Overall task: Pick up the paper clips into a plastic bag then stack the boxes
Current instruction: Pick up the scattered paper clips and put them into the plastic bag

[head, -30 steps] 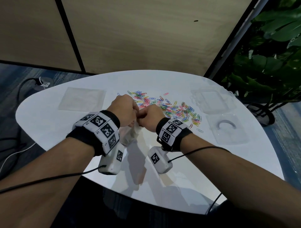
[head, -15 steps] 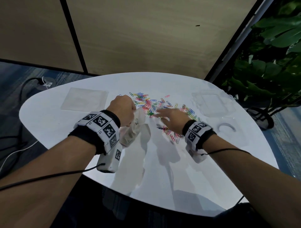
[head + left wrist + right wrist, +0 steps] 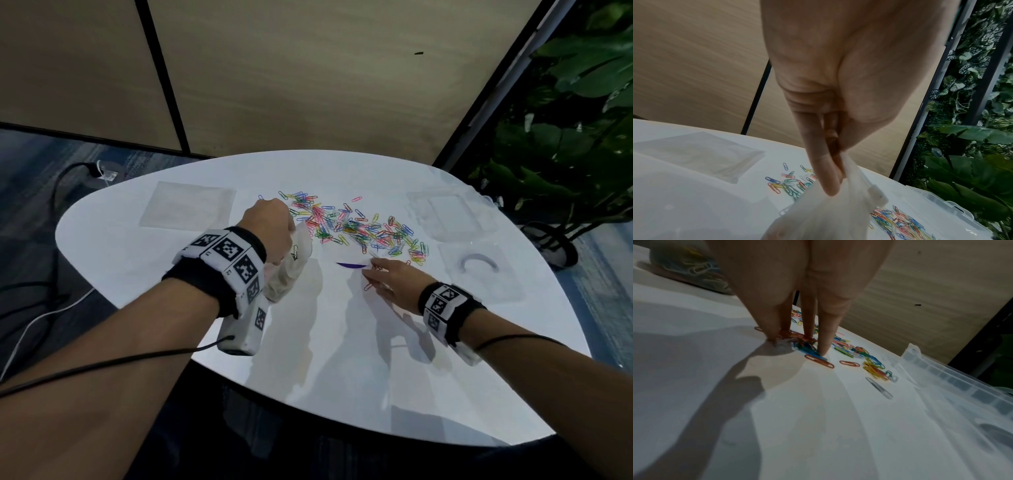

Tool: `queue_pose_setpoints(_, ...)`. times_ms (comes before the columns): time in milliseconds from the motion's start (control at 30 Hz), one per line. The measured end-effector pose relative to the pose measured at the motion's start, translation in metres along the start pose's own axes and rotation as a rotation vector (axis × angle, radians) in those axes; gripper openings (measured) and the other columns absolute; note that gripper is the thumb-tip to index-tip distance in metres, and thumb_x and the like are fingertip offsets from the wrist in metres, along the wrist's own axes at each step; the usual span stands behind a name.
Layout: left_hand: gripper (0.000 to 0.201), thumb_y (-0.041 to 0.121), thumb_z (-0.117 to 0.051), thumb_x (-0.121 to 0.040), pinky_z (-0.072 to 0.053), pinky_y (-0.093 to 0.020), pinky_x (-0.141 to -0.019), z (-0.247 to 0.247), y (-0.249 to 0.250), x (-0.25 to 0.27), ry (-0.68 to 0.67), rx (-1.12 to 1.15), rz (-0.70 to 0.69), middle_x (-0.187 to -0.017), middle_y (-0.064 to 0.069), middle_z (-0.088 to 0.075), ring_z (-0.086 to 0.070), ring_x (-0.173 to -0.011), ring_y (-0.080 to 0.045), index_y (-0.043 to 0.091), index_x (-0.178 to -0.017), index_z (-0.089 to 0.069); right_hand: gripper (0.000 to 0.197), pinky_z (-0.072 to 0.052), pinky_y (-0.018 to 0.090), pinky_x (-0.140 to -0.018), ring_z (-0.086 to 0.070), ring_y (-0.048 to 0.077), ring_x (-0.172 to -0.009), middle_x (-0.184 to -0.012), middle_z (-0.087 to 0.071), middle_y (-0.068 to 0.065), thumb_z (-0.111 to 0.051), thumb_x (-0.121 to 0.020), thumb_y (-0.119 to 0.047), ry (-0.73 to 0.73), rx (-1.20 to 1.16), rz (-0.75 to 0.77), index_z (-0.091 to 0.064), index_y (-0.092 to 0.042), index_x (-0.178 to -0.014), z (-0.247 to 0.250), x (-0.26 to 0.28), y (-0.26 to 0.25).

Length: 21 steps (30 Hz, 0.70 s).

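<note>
Colourful paper clips (image 3: 359, 229) lie scattered across the middle of the white table (image 3: 308, 342). My left hand (image 3: 274, 229) grips the gathered top of a clear plastic bag (image 3: 287, 270), which hangs down with some clips inside. In the left wrist view the fingers (image 3: 824, 170) pinch the bag (image 3: 838, 211) shut at its zip edge. My right hand (image 3: 376, 274) lies low with straight fingers at the near edge of the pile. Its fingertips (image 3: 823, 350) press on clips (image 3: 859, 353) and hold nothing. Two clear boxes (image 3: 448, 216) (image 3: 479, 274) stand at the right.
A flat stack of spare bags (image 3: 188, 209) lies at the back left. A small dark purple sliver (image 3: 351, 265) sits by my right fingertips. A potted plant (image 3: 565, 154) stands right of the table. The near half of the table is bare.
My right hand has left the mouth of the bag, moved right and come down onto the clips. My left hand has kept hold of the bag.
</note>
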<state>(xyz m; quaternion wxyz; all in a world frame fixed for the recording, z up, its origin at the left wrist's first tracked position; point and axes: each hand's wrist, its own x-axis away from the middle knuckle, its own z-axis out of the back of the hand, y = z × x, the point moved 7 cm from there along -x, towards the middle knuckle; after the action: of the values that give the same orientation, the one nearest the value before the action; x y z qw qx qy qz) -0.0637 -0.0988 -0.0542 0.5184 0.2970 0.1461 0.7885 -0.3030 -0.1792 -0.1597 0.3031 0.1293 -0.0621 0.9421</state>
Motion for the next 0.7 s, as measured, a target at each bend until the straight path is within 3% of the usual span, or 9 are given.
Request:
queue_pose_setpoints(33, 0.039, -0.007, -0.058, -0.088, -0.061, -0.042, -0.085, -0.001, 0.001, 0.000, -0.001, -0.003, -0.003, -0.100, -0.017, -0.074, -0.072, -0.092, -0.035, 0.007, -0.123, -0.069, 0.029, -0.054, 0.038, -0.086, -0.062, 0.034, -0.107, -0.127, -0.059, 0.015, -0.054, -0.096, -0.018, 0.056, -0.013, 0.016, -0.064, -0.013, -0.122, 0.004, -0.002, -0.002)
queue_pose_setpoints(100, 0.038, -0.006, -0.057, -0.088, -0.061, -0.042, -0.084, -0.001, 0.002, 0.000, 0.001, -0.006, -0.007, -0.097, -0.017, -0.075, -0.073, -0.090, -0.035, 0.007, -0.122, -0.069, 0.018, -0.053, 0.034, -0.075, -0.064, 0.030, -0.091, -0.105, -0.064, 0.009, -0.055, -0.094, -0.014, 0.076, -0.011, -0.029, -0.070, -0.010, -0.102, 0.008, -0.008, -0.003)
queue_pose_setpoints(300, 0.037, -0.007, -0.058, -0.088, -0.061, -0.042, -0.084, -0.006, 0.003, -0.004, -0.005, 0.005, -0.002, -0.099, -0.017, -0.074, -0.072, -0.091, -0.036, 0.007, -0.120, -0.069, 0.016, -0.050, 0.024, -0.076, -0.066, 0.023, -0.085, -0.092, -0.073, 0.008, -0.062, -0.085, -0.007, 0.083, -0.198, -0.359, -0.077, -0.008, -0.091, 0.016, -0.018, 0.018)
queue_pose_setpoints(400, 0.038, -0.008, -0.060, -0.086, -0.061, -0.043, -0.083, -0.012, 0.004, -0.006, -0.031, 0.033, 0.011, -0.101, -0.018, -0.074, -0.072, -0.093, -0.037, 0.007, -0.121, -0.069, 0.009, -0.052, 0.020, -0.074, -0.067, 0.014, -0.074, -0.082, -0.076, 0.004, -0.071, -0.081, -0.012, 0.174, -0.573, -0.613, -0.080, -0.010, -0.084, 0.018, -0.011, 0.046)
queue_pose_setpoints(500, 0.038, -0.009, -0.062, -0.085, -0.062, -0.044, -0.081, -0.015, 0.005, -0.007, -0.044, 0.074, 0.035, -0.097, -0.019, -0.073, -0.073, -0.090, -0.036, 0.006, -0.119, -0.069, 0.011, -0.059, 0.028, -0.082, -0.073, 0.021, -0.078, -0.090, -0.076, 0.015, -0.079, -0.078, -0.010, 0.212, -1.197, -0.759, -0.078, -0.004, -0.087, 0.015, -0.004, 0.052)
queue_pose_setpoints(600, 0.032, -0.008, -0.059, -0.088, -0.063, -0.043, -0.078, -0.018, 0.010, -0.008, -0.060, 0.105, 0.048, -0.089, -0.018, -0.074, -0.075, -0.079, -0.032, 0.005, -0.116, -0.068, 0.017, -0.060, 0.026, -0.077, -0.072, 0.025, -0.080, -0.103, -0.070, 0.027, -0.074, -0.080, 0.002, 0.288, -1.669, -0.687, -0.071, 0.009, -0.095, 0.035, -0.010, 0.029)
queue_pose_setpoints(700, 0.029, -0.007, -0.057, -0.090, -0.063, -0.043, -0.076, -0.023, 0.017, -0.008, -0.067, 0.112, 0.045, -0.082, -0.017, -0.074, -0.076, -0.072, -0.029, 0.005, -0.113, -0.069, 0.025, -0.059, 0.020, -0.070, -0.072, 0.023, -0.085, -0.101, -0.070, 0.023, -0.068, -0.084, 0.005, 0.284, -1.894, -0.542, -0.065, 0.017, -0.105, 0.063, -0.020, -0.008)
